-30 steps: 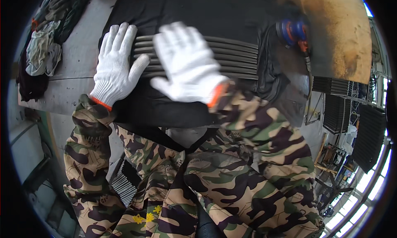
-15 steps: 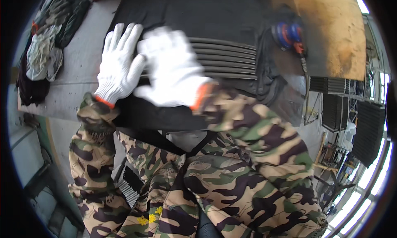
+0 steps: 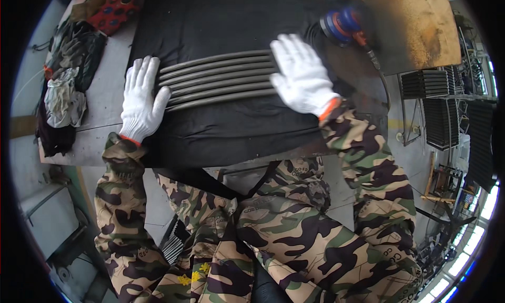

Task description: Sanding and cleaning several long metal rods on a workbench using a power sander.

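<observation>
Both gloved hands, left hand (image 3: 140,102) and right hand (image 3: 302,76), lie flat and open-fingered on the rods' (image 3: 218,81) two ends on the black mat (image 3: 221,129).

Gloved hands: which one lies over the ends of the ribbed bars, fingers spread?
The right hand: it lies flat on the bars' right ends. The left hand sits beside their left ends.

Rods lying between two flat hands on a mat

The bundle of rods (image 3: 218,79) is lying on the mat (image 3: 221,24), running from the left hand (image 3: 139,100) fingers to the right hand (image 3: 302,76) fingers; a power tool (image 3: 342,25) is sitting beyond the right fingertips, rags (image 3: 63,92) are lying left of the left fingers.
</observation>
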Available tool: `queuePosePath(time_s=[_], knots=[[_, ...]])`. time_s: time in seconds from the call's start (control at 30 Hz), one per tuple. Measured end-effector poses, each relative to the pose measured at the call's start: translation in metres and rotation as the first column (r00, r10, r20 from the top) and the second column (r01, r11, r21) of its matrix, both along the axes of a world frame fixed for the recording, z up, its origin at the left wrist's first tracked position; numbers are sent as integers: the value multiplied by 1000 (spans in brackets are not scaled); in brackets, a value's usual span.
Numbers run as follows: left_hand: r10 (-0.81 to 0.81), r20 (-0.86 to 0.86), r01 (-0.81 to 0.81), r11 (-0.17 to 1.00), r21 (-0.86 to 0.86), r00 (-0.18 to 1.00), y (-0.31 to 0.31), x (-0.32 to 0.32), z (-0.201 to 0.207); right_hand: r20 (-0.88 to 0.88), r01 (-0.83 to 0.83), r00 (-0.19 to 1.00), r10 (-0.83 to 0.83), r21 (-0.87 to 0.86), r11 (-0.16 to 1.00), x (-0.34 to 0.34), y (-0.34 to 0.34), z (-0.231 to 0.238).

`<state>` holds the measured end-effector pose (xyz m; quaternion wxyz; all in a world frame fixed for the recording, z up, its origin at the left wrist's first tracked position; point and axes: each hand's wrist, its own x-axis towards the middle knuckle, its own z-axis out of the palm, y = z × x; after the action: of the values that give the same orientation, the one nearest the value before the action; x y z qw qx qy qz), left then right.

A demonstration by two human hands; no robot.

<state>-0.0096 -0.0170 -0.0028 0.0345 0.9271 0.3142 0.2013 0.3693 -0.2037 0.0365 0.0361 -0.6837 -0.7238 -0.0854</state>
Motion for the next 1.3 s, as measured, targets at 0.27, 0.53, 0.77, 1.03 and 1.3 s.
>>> queuePosePath(time_s=[0.27,0.53,0.77,1.03,1.3], knots=[[49,-67,-50,999,-21,997,-14,-4,3,40,25,999,-30,124,992,34,-36,1],[38,31,-37,999,-34,999,-37,-14,15,-84,59,995,-60,-17,998,-62,25,38],[25,95,-24,1000,-15,995,-37,2,5,-189,-311,928,320,75,947,-180,76,-13],[49,182,-46,999,-23,982,-41,11,9,-44,-200,979,199,-23,979,-82,29,-4],[-33,297,26,999,26,954,-38,3,21,-11,-93,996,94,69,993,1,-30,-6]])
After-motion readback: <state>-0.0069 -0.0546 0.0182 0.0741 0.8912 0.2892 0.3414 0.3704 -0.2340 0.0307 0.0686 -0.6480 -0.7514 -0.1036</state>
